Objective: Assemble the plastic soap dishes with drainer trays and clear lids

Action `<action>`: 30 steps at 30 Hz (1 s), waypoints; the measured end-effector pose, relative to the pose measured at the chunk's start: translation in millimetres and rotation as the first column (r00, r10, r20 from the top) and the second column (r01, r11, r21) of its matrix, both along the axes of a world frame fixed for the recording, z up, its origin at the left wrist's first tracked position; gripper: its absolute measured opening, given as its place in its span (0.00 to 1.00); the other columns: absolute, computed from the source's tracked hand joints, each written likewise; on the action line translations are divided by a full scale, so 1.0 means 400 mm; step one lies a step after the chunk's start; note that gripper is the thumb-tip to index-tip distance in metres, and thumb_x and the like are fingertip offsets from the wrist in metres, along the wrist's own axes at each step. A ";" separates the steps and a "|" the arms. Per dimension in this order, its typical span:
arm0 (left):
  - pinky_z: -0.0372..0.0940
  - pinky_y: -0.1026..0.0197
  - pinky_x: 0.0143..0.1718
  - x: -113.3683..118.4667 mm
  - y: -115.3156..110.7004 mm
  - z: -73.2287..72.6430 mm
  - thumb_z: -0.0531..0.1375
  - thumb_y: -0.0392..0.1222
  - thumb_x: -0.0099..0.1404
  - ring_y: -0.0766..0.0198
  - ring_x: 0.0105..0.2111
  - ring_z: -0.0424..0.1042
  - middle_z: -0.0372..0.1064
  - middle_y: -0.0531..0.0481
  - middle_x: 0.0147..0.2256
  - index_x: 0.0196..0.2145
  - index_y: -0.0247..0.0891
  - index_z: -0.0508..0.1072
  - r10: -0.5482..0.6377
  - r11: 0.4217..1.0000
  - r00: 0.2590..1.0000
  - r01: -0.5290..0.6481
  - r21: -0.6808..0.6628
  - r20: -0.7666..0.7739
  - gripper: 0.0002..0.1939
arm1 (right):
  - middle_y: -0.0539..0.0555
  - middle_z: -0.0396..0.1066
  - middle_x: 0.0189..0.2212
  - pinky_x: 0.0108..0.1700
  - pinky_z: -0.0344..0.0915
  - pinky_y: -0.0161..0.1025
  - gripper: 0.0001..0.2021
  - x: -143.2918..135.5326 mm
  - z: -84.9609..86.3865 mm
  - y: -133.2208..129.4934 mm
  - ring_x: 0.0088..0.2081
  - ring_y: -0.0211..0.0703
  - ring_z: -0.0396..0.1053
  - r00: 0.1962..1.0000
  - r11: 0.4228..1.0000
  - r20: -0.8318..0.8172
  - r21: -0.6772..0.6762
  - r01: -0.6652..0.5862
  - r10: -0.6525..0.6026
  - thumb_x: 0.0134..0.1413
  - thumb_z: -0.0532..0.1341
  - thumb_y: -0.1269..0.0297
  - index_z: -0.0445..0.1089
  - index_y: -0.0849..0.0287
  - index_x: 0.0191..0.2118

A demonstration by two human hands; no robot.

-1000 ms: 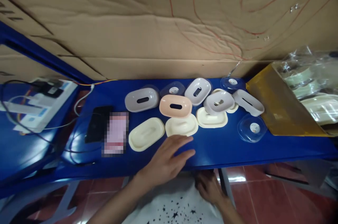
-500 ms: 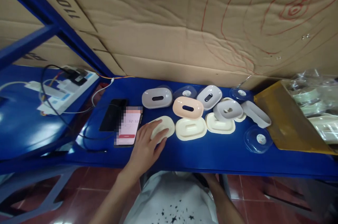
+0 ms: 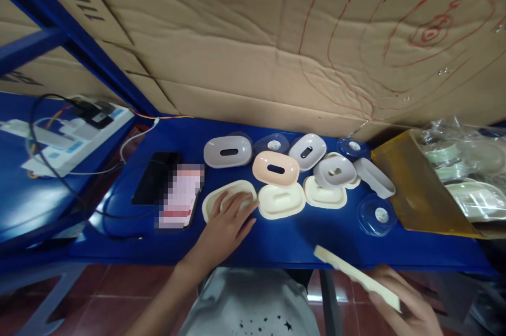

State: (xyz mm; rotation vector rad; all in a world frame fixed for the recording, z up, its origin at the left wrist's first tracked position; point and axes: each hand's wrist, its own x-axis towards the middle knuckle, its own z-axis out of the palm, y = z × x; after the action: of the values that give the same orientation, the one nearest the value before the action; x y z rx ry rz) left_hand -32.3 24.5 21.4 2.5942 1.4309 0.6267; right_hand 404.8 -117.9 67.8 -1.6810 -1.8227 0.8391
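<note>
My left hand (image 3: 226, 228) lies over the leftmost cream oval tray (image 3: 209, 203), fingers spread on it and partly covering it. At the lower right, my right hand (image 3: 409, 301) grips a thin cream plastic piece (image 3: 353, 274), seen edge-on and tilted beyond the table's front edge. Two more cream oval trays (image 3: 282, 209) (image 3: 324, 199) lie side by side to the right of my left hand. Behind them sit a peach oval holder with a slot (image 3: 263, 168) and several grey ones, among them a grey slotted holder (image 3: 215, 152).
Clear round plastic lids (image 3: 371, 222) lie on the blue table (image 3: 276, 249). A brown box (image 3: 399, 193) with wrapped pieces stands at the right. Left are a lit phone (image 3: 179, 196), a dark phone (image 3: 152, 180) and a power strip (image 3: 75, 149). Cardboard (image 3: 221, 35) lines the back.
My right hand has come up from beside my body into view with the cream piece. My left hand has shifted on the leftmost tray. The camera view has turned slightly.
</note>
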 end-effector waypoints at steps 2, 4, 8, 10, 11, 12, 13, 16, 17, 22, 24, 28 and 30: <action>0.61 0.33 0.69 0.002 0.000 0.001 0.58 0.38 0.79 0.49 0.61 0.73 0.75 0.43 0.59 0.61 0.44 0.73 -0.016 1.000 1.000 0.016 0.016 0.023 0.16 | 0.55 0.82 0.45 0.46 0.79 0.44 0.12 -0.062 0.022 0.071 0.45 0.51 0.81 0.971 0.965 0.164 0.166 -0.203 0.176 0.68 0.65 0.63 0.82 0.45 0.52; 0.62 0.36 0.68 -0.002 -0.003 0.006 0.57 0.35 0.79 0.51 0.59 0.75 0.76 0.44 0.56 0.56 0.43 0.75 -0.026 0.999 0.998 0.024 0.043 0.051 0.13 | 0.54 0.81 0.49 0.54 0.76 0.49 0.19 -0.110 0.022 0.136 0.50 0.50 0.80 0.883 0.886 0.330 0.210 -0.413 0.333 0.68 0.61 0.70 0.79 0.43 0.57; 0.63 0.41 0.69 0.005 0.007 0.027 0.57 0.31 0.77 0.52 0.61 0.73 0.76 0.41 0.57 0.52 0.41 0.75 -0.021 0.996 0.998 0.015 0.091 0.067 0.12 | 0.52 0.79 0.58 0.65 0.67 0.55 0.26 -0.101 -0.016 0.212 0.63 0.50 0.74 0.768 0.798 0.503 0.224 -0.560 0.397 0.67 0.55 0.79 0.76 0.45 0.60; 0.62 0.38 0.70 0.021 0.034 0.039 0.58 0.34 0.77 0.48 0.66 0.70 0.72 0.38 0.61 0.57 0.41 0.75 0.006 0.994 1.000 -0.008 0.106 0.019 0.14 | 0.53 0.77 0.62 0.66 0.66 0.55 0.24 -0.077 -0.035 0.229 0.66 0.51 0.71 0.754 0.794 0.546 0.241 -0.558 0.365 0.69 0.56 0.77 0.74 0.48 0.63; 0.60 0.34 0.70 0.029 0.055 0.044 0.59 0.37 0.77 0.44 0.68 0.67 0.69 0.36 0.65 0.61 0.42 0.73 0.034 0.993 0.999 -0.031 0.110 -0.021 0.17 | 0.54 0.76 0.63 0.66 0.67 0.55 0.23 -0.069 -0.040 0.236 0.67 0.51 0.71 0.752 0.795 0.559 0.248 -0.554 0.350 0.70 0.57 0.75 0.73 0.49 0.64; 0.56 0.29 0.71 0.036 0.081 0.047 0.61 0.42 0.76 0.39 0.71 0.63 0.65 0.34 0.69 0.65 0.44 0.71 0.067 0.992 0.996 -0.059 0.113 -0.066 0.21 | 0.54 0.76 0.63 0.65 0.67 0.55 0.22 -0.066 -0.043 0.242 0.66 0.52 0.71 0.751 0.795 0.565 0.254 -0.551 0.341 0.71 0.57 0.74 0.72 0.50 0.65; 0.52 0.24 0.71 0.041 0.110 0.048 0.63 0.46 0.75 0.34 0.73 0.59 0.59 0.33 0.72 0.69 0.45 0.68 0.103 0.989 0.988 -0.091 0.114 -0.111 0.27 | 0.55 0.76 0.63 0.64 0.68 0.56 0.21 -0.067 -0.042 0.248 0.66 0.52 0.72 0.752 0.793 0.565 0.258 -0.552 0.340 0.72 0.58 0.73 0.72 0.51 0.65; 0.48 0.19 0.71 0.046 0.198 0.047 0.66 0.55 0.73 0.28 0.75 0.53 0.51 0.33 0.76 0.73 0.45 0.62 0.146 0.988 0.971 -0.135 0.071 -0.189 0.37 | 0.56 0.79 0.59 0.62 0.70 0.54 0.17 -0.069 -0.031 0.269 0.63 0.52 0.74 0.781 0.788 0.525 0.295 -0.541 0.339 0.73 0.59 0.70 0.72 0.53 0.63; 0.50 0.21 0.71 0.045 0.223 0.046 0.65 0.55 0.73 0.30 0.74 0.55 0.52 0.34 0.76 0.73 0.45 0.63 0.143 0.990 0.970 -0.136 0.047 -0.196 0.36 | 0.57 0.80 0.56 0.60 0.71 0.52 0.16 -0.063 -0.027 0.278 0.61 0.51 0.76 0.808 0.787 0.498 0.338 -0.516 0.315 0.73 0.60 0.69 0.73 0.53 0.61; 0.58 0.30 0.70 0.052 0.280 0.039 0.61 0.54 0.76 0.36 0.70 0.64 0.61 0.35 0.72 0.68 0.43 0.69 0.133 0.991 0.977 -0.130 0.033 -0.164 0.28 | 0.59 0.80 0.48 0.54 0.74 0.51 0.11 0.028 -0.039 0.360 0.53 0.54 0.77 0.903 0.689 0.430 0.654 -0.313 0.001 0.68 0.65 0.72 0.75 0.55 0.52; 0.58 0.30 0.71 0.063 0.286 0.034 0.60 0.56 0.77 0.37 0.69 0.65 0.61 0.34 0.71 0.68 0.44 0.69 0.101 0.994 0.986 -0.096 0.047 -0.130 0.28 | 0.60 0.79 0.49 0.54 0.75 0.53 0.11 0.055 -0.056 0.411 0.54 0.55 0.77 0.887 0.674 0.457 0.678 -0.294 -0.073 0.68 0.64 0.73 0.75 0.55 0.53; 0.57 0.31 0.71 0.098 0.296 0.032 0.58 0.57 0.79 0.40 0.71 0.63 0.58 0.35 0.73 0.71 0.45 0.65 0.035 0.999 0.997 -0.032 0.030 -0.075 0.30 | 0.63 0.77 0.56 0.63 0.73 0.58 0.14 0.047 -0.078 0.523 0.61 0.56 0.74 0.880 0.777 0.475 0.555 -0.297 -0.003 0.73 0.59 0.68 0.73 0.56 0.59; 0.57 0.30 0.71 0.118 0.299 0.037 0.58 0.57 0.79 0.40 0.72 0.63 0.58 0.35 0.73 0.72 0.45 0.64 0.058 0.998 0.997 -0.056 0.034 -0.052 0.30 | 0.64 0.72 0.64 0.69 0.68 0.61 0.19 0.028 -0.077 0.567 0.69 0.58 0.67 0.872 0.821 0.484 0.466 -0.330 0.076 0.75 0.59 0.62 0.69 0.56 0.66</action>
State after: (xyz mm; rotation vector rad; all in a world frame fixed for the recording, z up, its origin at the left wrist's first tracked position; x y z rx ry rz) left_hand 14.8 144.1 36.2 2.6221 1.5279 0.5979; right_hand 416.1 108.9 37.2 -1.3787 -2.3065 -0.0368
